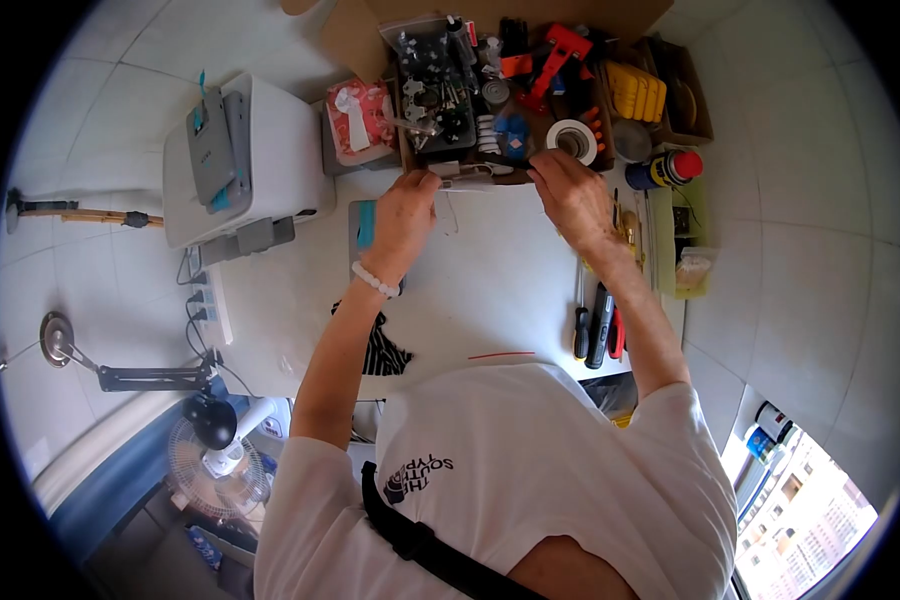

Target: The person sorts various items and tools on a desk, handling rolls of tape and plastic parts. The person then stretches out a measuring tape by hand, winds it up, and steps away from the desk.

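A cardboard box (515, 179) full of small parts stands at the back of the white table. My left hand (406, 222) is closed at the left part of its front edge, the fingertips beside a small whitish piece (465, 170). At the right part of the same edge, my right hand (574, 200) is closed with its fingers curled over the rim. A roll of white tape (572, 127) lies in the box just behind the right hand. Also inside are a red tool (560, 60), a bag of small dark parts (430, 60) and a blue item (512, 135).
A white printer (290, 150) stands at the left. Screwdrivers (581, 330) and a dark cylindrical tool (600, 325) lie at the right edge of the table (490, 270). A spray can (660, 170) stands at the back right. Striped cloth (382, 350) lies near the left forearm.
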Demonstrator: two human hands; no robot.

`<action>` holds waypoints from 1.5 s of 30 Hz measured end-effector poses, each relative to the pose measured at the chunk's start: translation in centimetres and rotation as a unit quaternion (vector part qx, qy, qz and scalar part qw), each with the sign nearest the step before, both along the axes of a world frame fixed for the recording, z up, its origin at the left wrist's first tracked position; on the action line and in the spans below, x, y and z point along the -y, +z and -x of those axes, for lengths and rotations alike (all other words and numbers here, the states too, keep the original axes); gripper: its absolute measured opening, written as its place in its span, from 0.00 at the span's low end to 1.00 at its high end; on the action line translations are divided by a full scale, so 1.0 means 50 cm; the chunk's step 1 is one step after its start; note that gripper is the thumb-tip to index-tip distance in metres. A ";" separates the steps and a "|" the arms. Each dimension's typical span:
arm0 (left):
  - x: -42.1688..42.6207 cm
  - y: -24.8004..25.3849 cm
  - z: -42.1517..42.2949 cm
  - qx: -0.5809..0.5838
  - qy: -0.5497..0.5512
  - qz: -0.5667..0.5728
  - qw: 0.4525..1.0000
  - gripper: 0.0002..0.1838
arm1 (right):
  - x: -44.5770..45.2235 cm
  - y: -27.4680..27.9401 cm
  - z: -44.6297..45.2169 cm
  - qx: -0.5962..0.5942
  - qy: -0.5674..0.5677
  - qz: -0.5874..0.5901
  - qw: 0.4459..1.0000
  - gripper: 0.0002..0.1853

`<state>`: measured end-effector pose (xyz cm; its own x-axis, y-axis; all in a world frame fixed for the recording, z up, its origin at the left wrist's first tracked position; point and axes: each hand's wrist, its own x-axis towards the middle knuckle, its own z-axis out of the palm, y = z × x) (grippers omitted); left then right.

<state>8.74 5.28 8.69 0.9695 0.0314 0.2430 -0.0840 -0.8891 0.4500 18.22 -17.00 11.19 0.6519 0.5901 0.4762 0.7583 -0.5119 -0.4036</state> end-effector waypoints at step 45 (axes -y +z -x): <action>-0.031 -0.005 -0.018 -0.010 0.060 -0.067 0.996 0.15 | 0.055 -0.080 -0.060 0.059 0.072 0.234 0.968 0.10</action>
<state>9.66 6.85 8.46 0.9654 0.1160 0.2337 0.0341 -0.9441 0.3279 21.21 -19.77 7.18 0.5042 0.8397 0.2017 0.8621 -0.5033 -0.0597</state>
